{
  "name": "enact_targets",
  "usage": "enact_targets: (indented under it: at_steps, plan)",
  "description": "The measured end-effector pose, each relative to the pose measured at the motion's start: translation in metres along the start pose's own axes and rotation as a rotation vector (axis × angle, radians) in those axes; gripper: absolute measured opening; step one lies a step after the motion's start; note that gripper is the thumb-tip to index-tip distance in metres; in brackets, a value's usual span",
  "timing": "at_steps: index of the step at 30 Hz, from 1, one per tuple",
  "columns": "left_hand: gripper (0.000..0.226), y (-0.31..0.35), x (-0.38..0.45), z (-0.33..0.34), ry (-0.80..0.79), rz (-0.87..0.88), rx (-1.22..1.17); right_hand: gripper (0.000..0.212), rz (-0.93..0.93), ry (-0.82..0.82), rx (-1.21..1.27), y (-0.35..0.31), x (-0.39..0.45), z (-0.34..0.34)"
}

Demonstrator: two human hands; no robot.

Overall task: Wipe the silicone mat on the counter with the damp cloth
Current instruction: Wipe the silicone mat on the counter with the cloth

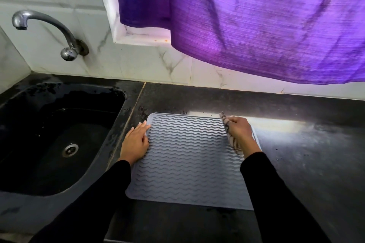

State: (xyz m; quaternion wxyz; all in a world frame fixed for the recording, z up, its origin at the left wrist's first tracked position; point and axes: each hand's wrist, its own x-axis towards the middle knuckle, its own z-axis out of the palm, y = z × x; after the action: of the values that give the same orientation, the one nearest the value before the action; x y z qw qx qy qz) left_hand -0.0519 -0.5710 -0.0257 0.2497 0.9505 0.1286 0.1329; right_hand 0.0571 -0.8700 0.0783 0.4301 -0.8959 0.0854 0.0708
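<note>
A grey silicone mat (187,160) with wavy ridges lies flat on the dark counter (306,154). My left hand (136,142) rests flat with straight fingers on the mat's left edge. My right hand (240,130) grips a bunched striped cloth (232,141) at the mat's far right corner. The cloth sticks out past my fingers and trails down under my wrist onto the mat. Both arms wear black sleeves.
A black sink (59,136) with a metal drain sits to the left of the mat, under a chrome tap (65,45) on the tiled wall. A purple curtain (256,25) hangs over the back of the counter. Small water drops dot the counter on the right.
</note>
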Motion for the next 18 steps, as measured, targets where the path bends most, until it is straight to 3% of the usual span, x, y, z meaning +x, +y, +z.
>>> enact_targets:
  at_steps: [2, 8, 14, 18]
  plan:
    - [0.057, 0.0, 0.0, -0.001, 0.004, -0.007, -0.009, 0.02, -0.015, 0.106, -0.257, 0.005, -0.008, 0.005]
    - [0.047, -0.001, 0.002, 0.002, 0.03, 0.014, 0.004, 0.032, -0.279, 0.081, -0.82, 0.034, -0.04, 0.041]
    - [0.046, 0.0, 0.003, 0.003, 0.04, 0.012, 0.02, 0.028, -0.324, 0.082, -0.796, 0.037, -0.028, 0.038]
    - [0.045, 0.003, 0.001, 0.0, 0.033, 0.023, 0.002, 0.022, -0.234, -0.024, -0.663, 0.024, -0.011, 0.019]
